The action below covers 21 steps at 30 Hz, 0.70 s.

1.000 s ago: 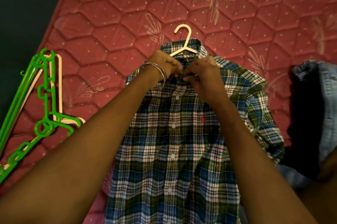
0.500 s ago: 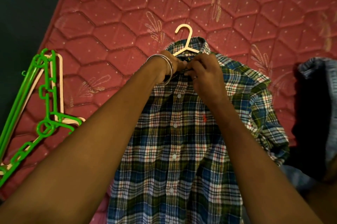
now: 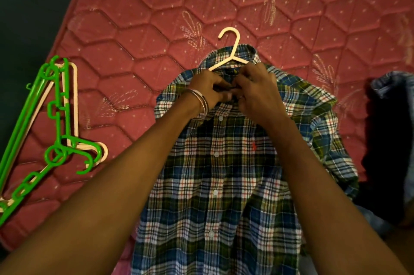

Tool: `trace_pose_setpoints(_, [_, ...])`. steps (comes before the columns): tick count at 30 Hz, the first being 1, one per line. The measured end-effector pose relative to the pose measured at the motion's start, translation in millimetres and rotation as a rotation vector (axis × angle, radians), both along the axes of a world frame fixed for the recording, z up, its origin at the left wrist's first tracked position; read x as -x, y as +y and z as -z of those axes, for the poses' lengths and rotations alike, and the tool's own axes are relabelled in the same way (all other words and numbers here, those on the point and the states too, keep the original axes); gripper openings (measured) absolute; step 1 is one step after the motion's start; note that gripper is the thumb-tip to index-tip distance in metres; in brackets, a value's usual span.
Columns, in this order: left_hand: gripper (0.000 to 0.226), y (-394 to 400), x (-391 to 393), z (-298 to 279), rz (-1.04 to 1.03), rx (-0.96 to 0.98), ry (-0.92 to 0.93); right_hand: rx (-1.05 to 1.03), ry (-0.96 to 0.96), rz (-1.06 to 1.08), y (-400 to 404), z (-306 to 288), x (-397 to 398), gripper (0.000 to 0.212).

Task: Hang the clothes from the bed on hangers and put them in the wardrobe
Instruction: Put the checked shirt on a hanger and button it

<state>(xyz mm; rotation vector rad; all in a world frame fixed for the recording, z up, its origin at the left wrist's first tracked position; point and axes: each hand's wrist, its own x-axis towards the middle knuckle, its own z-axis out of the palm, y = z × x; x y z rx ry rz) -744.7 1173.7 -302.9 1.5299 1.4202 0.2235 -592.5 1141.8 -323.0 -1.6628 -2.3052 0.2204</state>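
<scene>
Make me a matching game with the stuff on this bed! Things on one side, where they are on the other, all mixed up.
Things:
1. plaid shirt
2. cream hanger
3. green hangers
4. denim clothes

Places:
A. far left of the bed
B. right edge of the view
C. middle, under both hands
D. tucked in the shirt's collar

Pairs: 1-C, 2-D, 3-A, 4-B

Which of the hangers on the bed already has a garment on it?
The cream hanger at the plaid shirt collar; its hook pokes out above. The green hangers at the left lie bare.
</scene>
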Motion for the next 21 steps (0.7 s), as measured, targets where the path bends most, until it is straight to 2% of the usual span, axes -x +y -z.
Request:
trace_pose_setpoints(5, [0.021,-2.1,-2.5,6.0,0.031,-0.128,0.165,0.212,0.149,-0.047,14.7,0.8,-6.2,0.022])
trace_pose_setpoints(8, [0.022,-6.0,-7.4,13.7,-0.012,-0.169,0.247,0.309,0.152,-0.146,22.6,1.8,-13.0,0.027])
trace_pose_setpoints(21, [0.019,-16.1,-8.2,15.0,-0.262,-0.164,0.059,0.206,0.213,-0.004,6.5,9.1,-12.2,0.024])
